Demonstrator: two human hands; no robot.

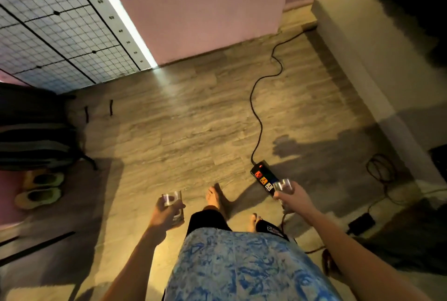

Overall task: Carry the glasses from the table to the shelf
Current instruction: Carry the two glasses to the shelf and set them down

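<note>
I hold one clear drinking glass in each hand above a wooden floor. My left hand (162,213) is wrapped around the left glass (173,200), which stands upright at lower centre-left. My right hand (294,198) grips the right glass (283,185) at lower centre-right, blurred by motion, over a power strip. Both arms reach forward from the bottom of the view. My bare feet show between the hands. Neither a table nor a shelf is in view.
A black power strip (263,176) with its cable (260,112) lies on the floor ahead right. A pink wall (193,10) and a grid board (55,29) stand ahead. Slippers (40,188) and a dark bag (36,131) sit left; a raised ledge (362,58) and more cables (382,170) lie right.
</note>
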